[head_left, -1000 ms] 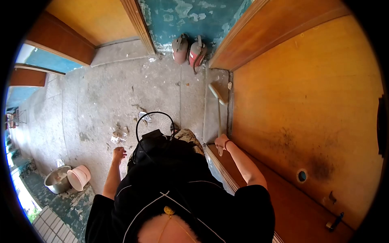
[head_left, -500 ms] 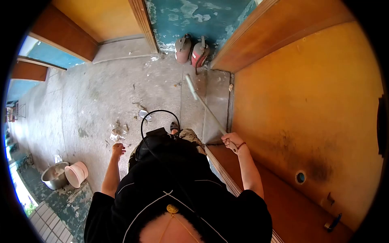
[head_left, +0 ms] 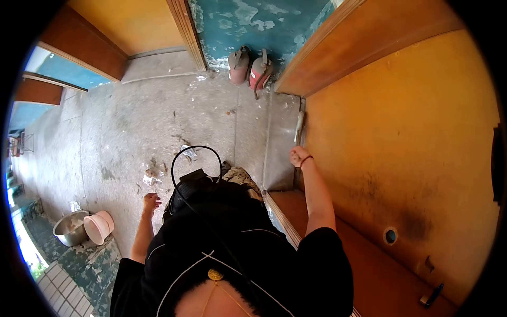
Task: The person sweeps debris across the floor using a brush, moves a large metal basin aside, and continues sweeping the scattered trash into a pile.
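Observation:
My right hand (head_left: 300, 156) is closed around the handle of a broom with a narrow, pale head (head_left: 299, 122). The broom's head lies close to the floor, along the foot of the orange door (head_left: 391, 148). Much of the handle is hidden by my hand and foreshortened. Held low at my side, my left hand (head_left: 151, 201) is empty, its fingers loosely bent and apart. Just beyond it on the floor is a small heap of litter (head_left: 152, 176), with crumpled clear plastic in it. A white and dark wrapper (head_left: 188, 152) lies near my feet, partly behind a black cable loop (head_left: 196, 147).
Two red fire extinguishers (head_left: 260, 72) stand against the peeling teal wall (head_left: 237, 26). A metal basin (head_left: 71, 230) and a pink bucket (head_left: 99, 227) sit at left on a worn green ledge (head_left: 87, 269). Grey concrete floor (head_left: 132, 116) runs off to the left past wooden doorframes.
The broom's head has swung right, from the open floor to the door's foot. My right hand has moved forward with it. My left hand has dropped back slightly and its fingers have loosened.

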{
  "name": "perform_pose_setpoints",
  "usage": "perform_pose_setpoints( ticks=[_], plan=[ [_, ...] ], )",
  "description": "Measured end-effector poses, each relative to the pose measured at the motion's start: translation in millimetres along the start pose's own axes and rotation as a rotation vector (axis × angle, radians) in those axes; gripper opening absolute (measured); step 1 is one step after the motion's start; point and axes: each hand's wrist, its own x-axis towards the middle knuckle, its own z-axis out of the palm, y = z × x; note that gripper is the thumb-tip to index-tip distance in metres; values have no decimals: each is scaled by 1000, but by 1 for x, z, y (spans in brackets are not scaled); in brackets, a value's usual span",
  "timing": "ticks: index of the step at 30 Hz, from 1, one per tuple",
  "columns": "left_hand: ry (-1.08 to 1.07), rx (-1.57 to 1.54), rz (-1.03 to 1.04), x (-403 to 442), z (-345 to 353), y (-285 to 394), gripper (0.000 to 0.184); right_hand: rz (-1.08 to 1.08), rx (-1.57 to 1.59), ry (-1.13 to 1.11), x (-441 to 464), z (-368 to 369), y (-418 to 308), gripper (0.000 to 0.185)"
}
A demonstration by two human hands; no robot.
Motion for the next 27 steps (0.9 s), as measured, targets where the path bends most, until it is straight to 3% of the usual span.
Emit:
perform_pose_setpoints(
  ticks=[3, 5, 8, 10, 11, 12, 15, 18, 20, 23, 27],
  plan=[
    [31, -4, 16, -6, -3, 6, 24, 38, -114, 149, 8, 33, 22, 22],
    [29, -3, 4, 0, -4, -3, 24, -125, -409, 332, 4, 30, 50, 8],
    [31, -8, -39, -1, -1, -15, 23, 6, -587, 355, -24, 25, 72, 2],
    [14, -7, -49, -4, 3, -14, 22, 73, -942, 280, -37, 24, 84, 2],
    [4, -9, -49, -5, 6, -13, 22, 24, -726, 271, -42, 27, 91, 8],
    [5, -13, -52, -3, 7, -13, 22, 26, -730, 272, -36, 27, 96, 8],
    [-16, -30, -25, -1, 10, -13, 24, 10, -1120, 201, -21, 39, 110, 6],
    [-27, -42, 13, 1, 8, -15, 25, -6, -972, 201, -61, 109, 108, 9],
    [-22, -70, 31, -1, 5, -18, 26, -35, -1162, 104, -36, 107, 107, 11],
    [29, -98, 15, -8, -1, -18, 25, 80, -571, -24, -33, 95, 80, 10],
    [46, -48, -74, -4, -12, -41, 24, -21, -445, 60, -89, 98, 75, 11]
  ],
)
